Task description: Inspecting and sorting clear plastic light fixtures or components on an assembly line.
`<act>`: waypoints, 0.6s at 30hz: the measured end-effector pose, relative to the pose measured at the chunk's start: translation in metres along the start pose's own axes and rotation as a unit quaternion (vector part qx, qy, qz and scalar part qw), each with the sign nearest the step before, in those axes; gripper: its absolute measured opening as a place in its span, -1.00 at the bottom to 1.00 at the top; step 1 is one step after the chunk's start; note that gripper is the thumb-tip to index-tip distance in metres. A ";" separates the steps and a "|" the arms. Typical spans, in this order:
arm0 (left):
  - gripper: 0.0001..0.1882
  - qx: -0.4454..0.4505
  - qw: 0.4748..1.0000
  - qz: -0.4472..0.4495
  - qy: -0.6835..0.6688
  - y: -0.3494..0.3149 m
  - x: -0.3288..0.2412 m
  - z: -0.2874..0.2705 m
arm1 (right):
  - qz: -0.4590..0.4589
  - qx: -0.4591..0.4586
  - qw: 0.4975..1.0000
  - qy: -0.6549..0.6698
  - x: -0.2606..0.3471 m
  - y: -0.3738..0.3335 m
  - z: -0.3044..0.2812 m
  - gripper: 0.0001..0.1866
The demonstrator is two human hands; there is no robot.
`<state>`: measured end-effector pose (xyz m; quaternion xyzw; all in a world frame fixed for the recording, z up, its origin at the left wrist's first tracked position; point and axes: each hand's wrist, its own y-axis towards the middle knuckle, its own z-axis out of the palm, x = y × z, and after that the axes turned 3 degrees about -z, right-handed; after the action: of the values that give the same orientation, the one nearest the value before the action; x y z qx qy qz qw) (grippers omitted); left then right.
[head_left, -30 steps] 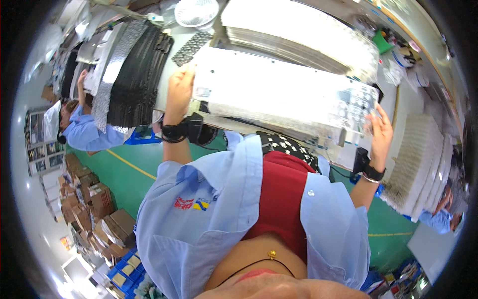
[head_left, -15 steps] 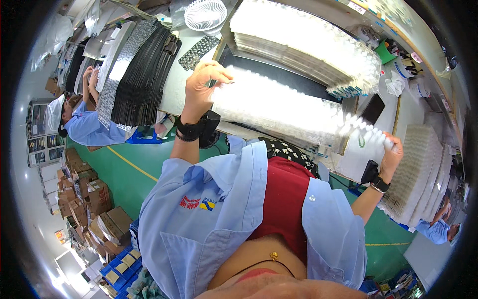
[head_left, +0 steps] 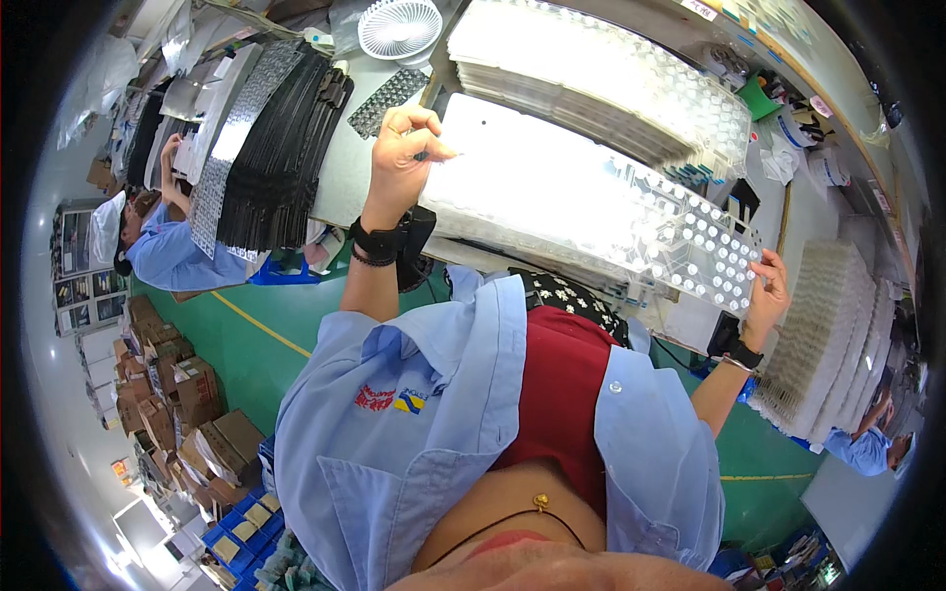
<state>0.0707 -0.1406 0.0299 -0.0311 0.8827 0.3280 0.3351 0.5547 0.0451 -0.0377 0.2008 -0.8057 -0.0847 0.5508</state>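
Observation:
A long, thin clear plastic sheet (head_left: 695, 241) with rows of round pockets at its right end lies tilted across the bright work surface, and glare washes out its left half. My left hand (head_left: 402, 158) pinches the sheet's left end between thumb and fingertips. At the other end, my right hand (head_left: 769, 293) has its fingers closed on the right edge. Just beyond the sheet is a tall stack of similar clear trays (head_left: 601, 79), its top also strongly lit.
A white round fan (head_left: 399, 30) and a dark pocketed tray (head_left: 387, 102) are at the back left. Black trays (head_left: 286, 158) stand stacked at left, near a co-worker (head_left: 182, 241). Pale trays (head_left: 818, 335) are stacked at right. A green container (head_left: 757, 100) sits at the back right.
The sheet has tilted from nearly edge-on to showing its broad face and round pockets. Both hands stay at its ends; the right has shifted slightly.

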 end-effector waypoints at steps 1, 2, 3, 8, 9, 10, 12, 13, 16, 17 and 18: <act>-0.80 -0.007 1.000 0.013 0.009 -0.001 0.003 -0.001 | -0.004 -0.004 1.000 0.005 0.002 0.000 0.002 -0.84; -0.79 -0.013 0.999 0.026 0.019 -0.001 0.004 -0.001 | -0.008 -0.008 1.000 0.011 0.004 0.001 0.004 -0.84; -0.79 -0.014 1.000 0.020 0.016 -0.001 0.004 -0.001 | -0.008 -0.008 1.000 0.010 0.004 0.001 0.005 -0.84; -0.80 -0.005 0.999 0.051 0.004 -0.001 0.010 -0.001 | -0.008 -0.017 1.000 0.014 0.009 0.003 0.005 -0.85; -0.80 0.008 0.997 0.082 0.009 0.001 0.009 0.000 | -0.006 -0.020 1.000 0.009 0.008 0.002 0.003 -0.85; -0.80 0.010 0.996 0.083 0.002 0.002 0.009 0.000 | -0.005 -0.016 1.000 0.014 0.006 0.002 0.002 -0.86; -0.81 0.040 0.991 0.118 0.053 0.002 0.008 -0.004 | 0.000 -0.020 1.000 0.007 0.001 0.002 0.000 -0.87; -0.81 0.036 0.988 0.134 0.066 0.004 0.001 -0.006 | 0.017 -0.016 1.000 0.016 -0.004 0.003 0.000 -0.87; -0.81 0.028 0.985 0.153 0.079 0.005 -0.006 -0.013 | 0.004 0.013 0.999 0.032 -0.003 0.010 0.001 -0.85; -0.82 0.034 0.986 0.150 0.071 0.004 -0.008 -0.013 | 0.004 0.008 0.999 0.042 0.001 0.010 0.002 -0.85; -0.83 0.038 0.986 0.145 0.067 0.003 -0.010 -0.015 | 0.003 0.006 0.998 0.055 0.004 0.010 0.005 -0.84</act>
<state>0.0689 -0.1490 0.0463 0.0886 0.9102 0.3362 0.2249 0.5468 0.0527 -0.0328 0.2064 -0.7750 -0.0671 0.5935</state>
